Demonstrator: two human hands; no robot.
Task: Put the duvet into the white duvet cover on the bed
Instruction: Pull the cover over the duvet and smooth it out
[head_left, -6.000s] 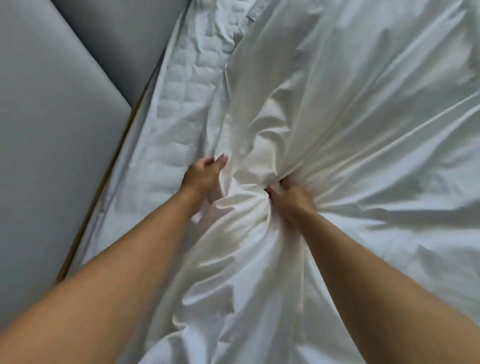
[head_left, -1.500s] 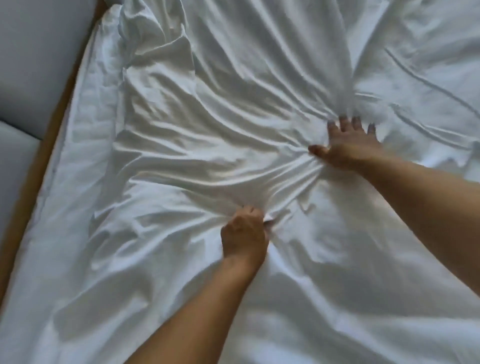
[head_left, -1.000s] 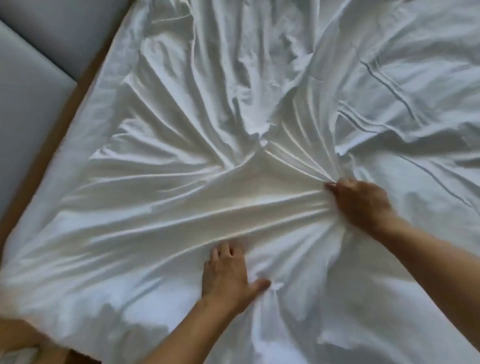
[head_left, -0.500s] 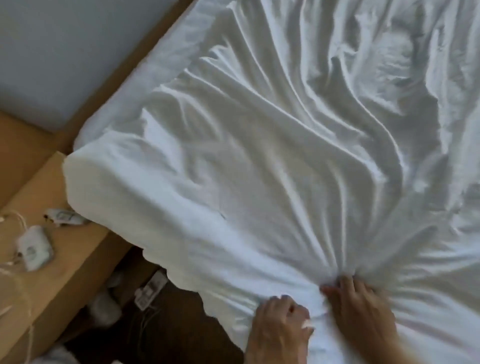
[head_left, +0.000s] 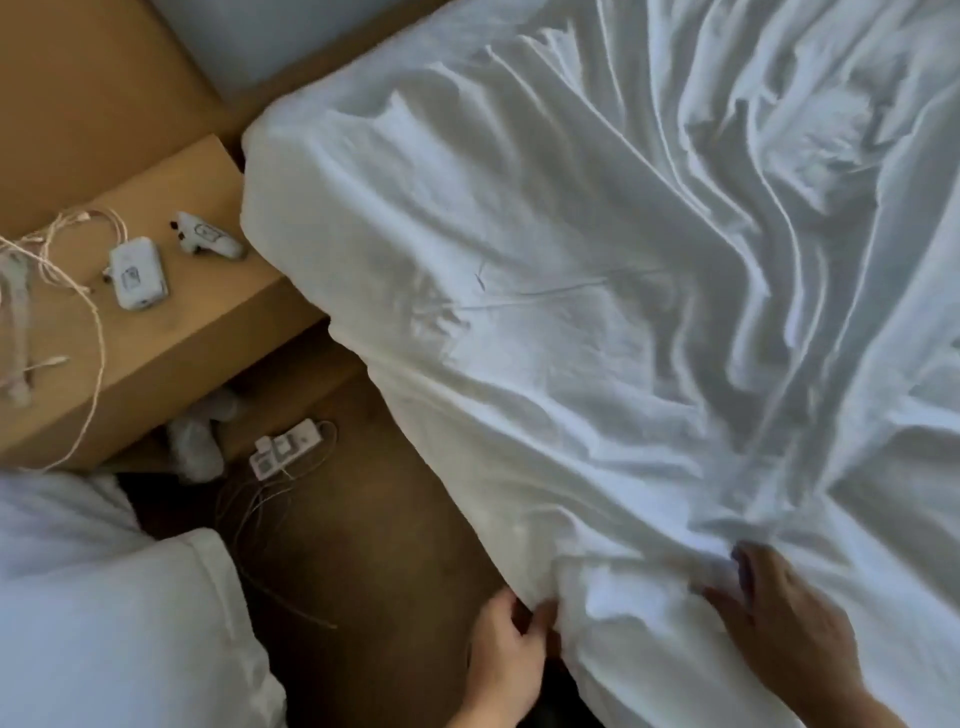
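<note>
The left hand (head_left: 506, 654) has its fingers (head_left: 506, 605) curled on the hanging edge of the white duvet cover (head_left: 571, 322). The right hand (head_left: 784, 629) lays its fingers (head_left: 745, 564) on gathered folds, too blurred to tell pinching from pressing. Beyond both, the cover sprawls over the bed (head_left: 270, 171). It looks soft, light and creased, probably slippery. Hems and corners should give the surest hold.

White gadgets (head_left: 137, 273) and cables (head_left: 96, 332) on a wooden nightstand (head_left: 208, 322) (power strip (head_left: 284, 448) on the floor (head_left: 374, 519))

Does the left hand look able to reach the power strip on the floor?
Probably yes: only thin cables lie between left hand and power strip, but its grip holds the duvet cover.
</note>
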